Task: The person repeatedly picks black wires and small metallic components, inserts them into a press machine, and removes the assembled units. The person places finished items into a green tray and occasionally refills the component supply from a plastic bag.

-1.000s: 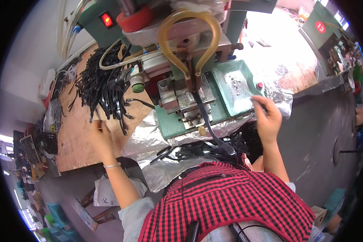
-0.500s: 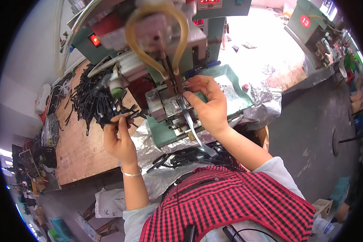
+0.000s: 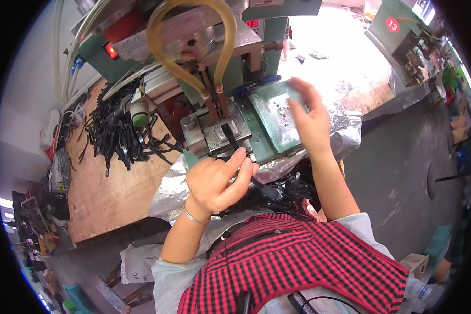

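Observation:
My left hand (image 3: 217, 180) pinches a narrow black strap (image 3: 230, 137) between thumb and fingertips. The strap's far end lies on the small metal fixture block (image 3: 212, 134) of a bench machine, just below two brownish metal prongs (image 3: 221, 107). Past my fingers, a dark strap (image 3: 269, 192) trails toward my lap; whether it is the same piece I cannot tell. My right hand (image 3: 313, 123) is raised over a green tray (image 3: 261, 107) holding small dark bits. Its fingers are apart and slightly blurred, with nothing in them.
A heap of black straps (image 3: 118, 125) covers part of the wooden table (image 3: 107, 201) at left. Yellowish tubing (image 3: 154, 31) loops down to the prongs. More dark straps (image 3: 298, 188) lie near my apron. Crumpled silver foil (image 3: 167, 193) lines the table edge. Another green machine (image 3: 397, 26) stands far right.
My left hand has come from the strap heap to the fixture, where a black strap now lies. My right hand has left the prongs and moved right, over the tray.

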### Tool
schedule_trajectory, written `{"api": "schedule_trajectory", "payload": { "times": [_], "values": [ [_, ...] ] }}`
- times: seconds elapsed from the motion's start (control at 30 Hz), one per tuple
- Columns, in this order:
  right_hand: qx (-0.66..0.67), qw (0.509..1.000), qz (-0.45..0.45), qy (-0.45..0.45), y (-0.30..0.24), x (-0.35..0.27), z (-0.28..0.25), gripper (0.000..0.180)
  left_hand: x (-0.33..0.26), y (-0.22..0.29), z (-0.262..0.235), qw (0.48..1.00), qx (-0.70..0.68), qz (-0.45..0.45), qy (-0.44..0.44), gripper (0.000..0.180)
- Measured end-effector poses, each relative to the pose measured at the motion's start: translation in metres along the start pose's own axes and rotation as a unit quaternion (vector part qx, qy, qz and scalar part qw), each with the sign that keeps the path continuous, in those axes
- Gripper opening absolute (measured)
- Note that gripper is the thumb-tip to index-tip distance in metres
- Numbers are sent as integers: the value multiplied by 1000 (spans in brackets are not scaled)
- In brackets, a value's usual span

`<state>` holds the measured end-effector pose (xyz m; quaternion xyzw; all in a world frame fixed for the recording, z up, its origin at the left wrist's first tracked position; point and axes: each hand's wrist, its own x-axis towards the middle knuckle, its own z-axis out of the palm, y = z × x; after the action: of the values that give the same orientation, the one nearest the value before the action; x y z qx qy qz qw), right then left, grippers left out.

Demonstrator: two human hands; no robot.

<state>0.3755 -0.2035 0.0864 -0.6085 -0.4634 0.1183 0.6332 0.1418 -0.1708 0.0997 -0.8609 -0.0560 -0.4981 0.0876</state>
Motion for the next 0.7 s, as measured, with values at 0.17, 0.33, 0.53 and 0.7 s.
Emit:
{"api": "schedule_trajectory", "payload": {
  "times": [0.17, 0.33, 0.53, 0.7],
  "values": [
    [-145, 989, 35, 0, 62, -17, -30, 29, -5, -1, 5, 1000, -16, -7, 10, 23],
    [-322, 941, -30, -102, 57, -25, -21, 16, -9, 5, -1, 998, -26, -61, -14, 30],
    [-361, 919, -141, -74, 73, -26, -9, 7, -19, 43, -22, 974, -66, -216, -34, 42],
    [-250, 968, -11, -31, 65, -38, -27, 11, -42, 36, -102, 974, 90, -194, -73, 32]
  ]
}}
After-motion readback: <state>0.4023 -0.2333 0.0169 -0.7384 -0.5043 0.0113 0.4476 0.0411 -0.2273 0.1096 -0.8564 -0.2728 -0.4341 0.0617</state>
